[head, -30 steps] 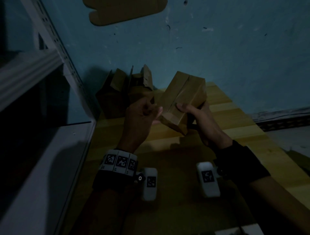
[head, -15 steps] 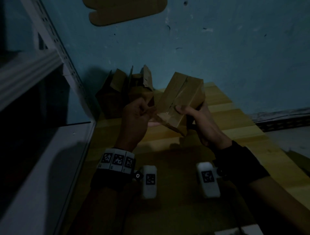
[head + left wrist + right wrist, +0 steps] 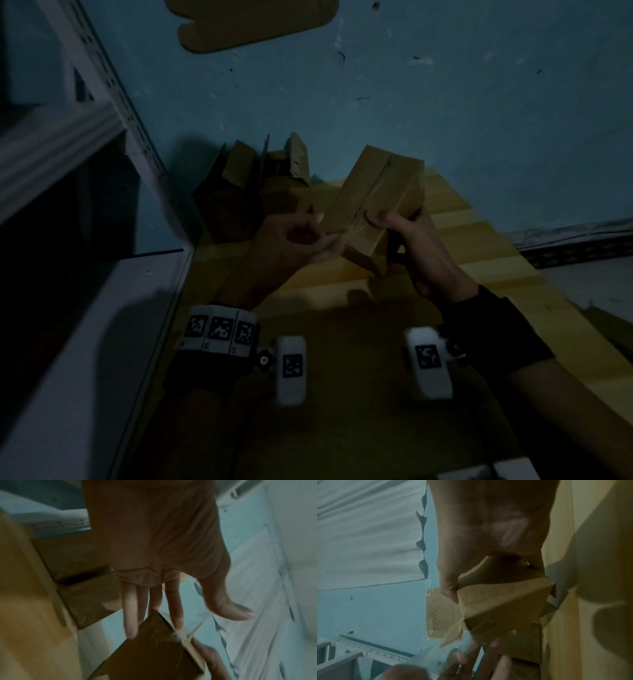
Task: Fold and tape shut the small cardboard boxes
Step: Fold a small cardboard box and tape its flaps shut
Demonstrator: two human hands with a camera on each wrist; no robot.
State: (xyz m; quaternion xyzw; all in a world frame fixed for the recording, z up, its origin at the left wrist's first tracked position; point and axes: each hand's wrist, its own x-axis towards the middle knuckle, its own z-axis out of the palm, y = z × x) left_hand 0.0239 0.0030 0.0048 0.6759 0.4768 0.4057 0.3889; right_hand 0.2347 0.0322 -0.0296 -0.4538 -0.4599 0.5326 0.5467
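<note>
- Both hands are up off the bench; my right hand [image 3: 416, 251] grips the small cardboard box [image 3: 373, 198] at its near end, thumb pressed on top beside the flap seam, fingers curled underneath.
- Left hand [image 3: 291, 246] reaches in at the box's near corner; the left wrist view shows its fingers [image 3: 175, 612] fairly straight, laid on that corner where a clear tape strip [image 3: 184, 635] hangs; whether it pinches the tape I cannot tell.
- I judge the right thumb keeps the flaps shut so the left can smooth the tape over the end.
- Box is held tilted, above the far part of the bench [image 3: 479, 240], apart from its surface.
- Untaped boxes [image 3: 253, 192] with flaps up stand at the bench's far left corner against the blue wall [image 3: 445, 102]; a cardboard piece [image 3: 250, 24] is stuck higher on the wall.
- White shelf frame [image 3: 113, 89] runs along the bench's left edge; nothing seems to block the hands, though the light is poor.
</note>
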